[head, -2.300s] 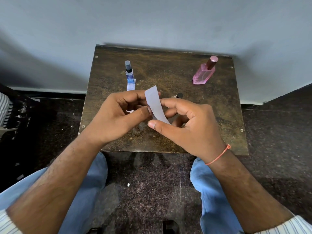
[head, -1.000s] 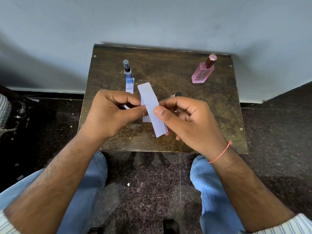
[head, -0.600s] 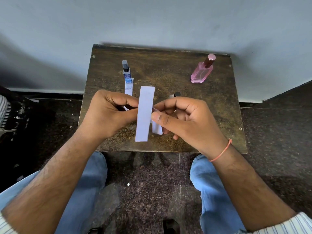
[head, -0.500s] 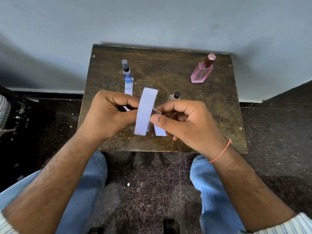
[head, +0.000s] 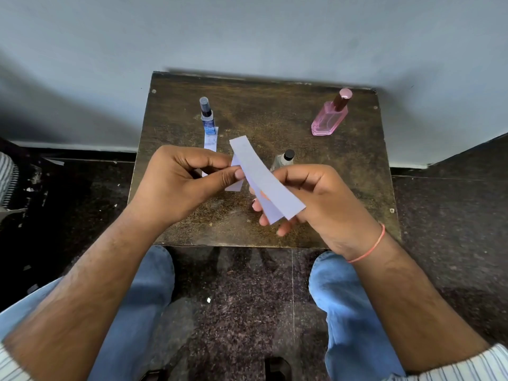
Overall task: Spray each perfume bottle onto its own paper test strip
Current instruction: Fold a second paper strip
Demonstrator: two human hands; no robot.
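Observation:
Over the small brown table (head: 275,111) both hands hold white paper test strips. My right hand (head: 316,199) grips a long curved strip (head: 264,177) with a second strip under it. My left hand (head: 181,182) pinches another strip (head: 237,185) between thumb and fingers. A slim blue bottle with a dark cap (head: 206,116) stands at the back left, with a strip (head: 211,140) lying in front of it. A pink bottle (head: 330,116) stands at the back right. A small clear bottle with a black cap (head: 283,159) stands just behind my right hand.
A grey wall rises right behind the table. Dark speckled floor surrounds it, with my knees in blue jeans below the front edge. Some clutter lies on the floor at the far left.
The stack of strips has been parted between the hands. The long strip swung from upright to slanting down to the right in my right hand, and my left hand kept one.

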